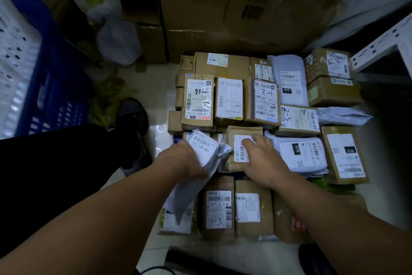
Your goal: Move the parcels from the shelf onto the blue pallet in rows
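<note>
Left hand (pixel 185 161) grips a grey mailer bag (pixel 205 147), fingers curled round it, bag tilted, lower centre of frame. Right hand (pixel 263 161) lies flat on a brown box (pixel 245 133) just beside it, fingers straight and slightly spread. Other parcels (pixel 197 100) lie in rows, centre to right. Can't tell what's under them. White shelf (pixel 379 47) at right edge, blue crate (pixel 55 87) at left.

Brown cardboard parcels (pixel 223 67) with white barcode labels, grey-white mailer bag (pixel 207 158), blue slotted crate (pixel 55 100)
</note>
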